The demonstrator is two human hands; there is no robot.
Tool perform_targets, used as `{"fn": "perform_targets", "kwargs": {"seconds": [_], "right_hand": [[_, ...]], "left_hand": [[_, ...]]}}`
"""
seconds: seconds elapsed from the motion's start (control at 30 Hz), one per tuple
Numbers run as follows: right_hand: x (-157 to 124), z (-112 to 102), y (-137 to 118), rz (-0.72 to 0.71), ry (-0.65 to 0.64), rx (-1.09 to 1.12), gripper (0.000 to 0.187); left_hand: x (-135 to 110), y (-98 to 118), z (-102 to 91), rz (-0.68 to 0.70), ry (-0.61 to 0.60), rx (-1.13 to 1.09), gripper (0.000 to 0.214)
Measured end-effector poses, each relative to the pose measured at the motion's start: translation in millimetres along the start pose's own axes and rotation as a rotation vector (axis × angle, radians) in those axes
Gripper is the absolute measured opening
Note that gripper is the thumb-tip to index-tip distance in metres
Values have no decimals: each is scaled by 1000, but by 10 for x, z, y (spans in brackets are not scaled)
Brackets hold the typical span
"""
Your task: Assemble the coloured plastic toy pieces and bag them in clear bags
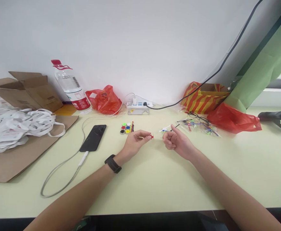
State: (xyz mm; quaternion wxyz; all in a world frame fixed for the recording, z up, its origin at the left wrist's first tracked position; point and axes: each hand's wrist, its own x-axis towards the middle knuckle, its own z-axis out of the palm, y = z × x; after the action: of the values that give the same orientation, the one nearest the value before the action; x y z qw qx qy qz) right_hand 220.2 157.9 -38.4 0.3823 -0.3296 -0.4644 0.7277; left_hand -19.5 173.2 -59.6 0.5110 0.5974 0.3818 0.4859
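Observation:
Between the thumb and forefinger of my left hand [137,141] is a small red plastic piece [152,137], with a thin bit sticking out of it. My right hand [179,142] is a short way to the right, its fingers curled in and its thumb raised; whether anything lies inside the curl is hidden. Just behind it are small white, blue and black plastic sticks [164,129]. Left of my hands, several round coloured discs [123,127] sit in rows beside thin red and dark sticks [132,126].
Clear bags of coloured parts [200,125] and a red plastic bag [234,118] lie right. Behind are a power strip [140,104] and a striped bag [198,101]. Leftward are a phone on a cable [93,138], a water bottle [70,86], cardboard box [34,91] and white straps [22,128].

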Motion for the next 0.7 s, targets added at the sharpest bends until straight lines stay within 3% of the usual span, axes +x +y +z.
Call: {"fn": "perform_targets", "kwargs": {"seconds": [0.17, 0.4, 0.7], "right_hand": [[14, 57, 33, -14, 30, -109, 54], [-3, 105, 76, 2, 14, -183, 54], [8, 154, 148, -187, 51, -558, 36]], "left_hand": [[-3, 9, -2, 5, -10, 3, 35], [-3, -15, 2, 40, -31, 36, 31], [-75, 35, 34, 77, -159, 203, 27]]}}
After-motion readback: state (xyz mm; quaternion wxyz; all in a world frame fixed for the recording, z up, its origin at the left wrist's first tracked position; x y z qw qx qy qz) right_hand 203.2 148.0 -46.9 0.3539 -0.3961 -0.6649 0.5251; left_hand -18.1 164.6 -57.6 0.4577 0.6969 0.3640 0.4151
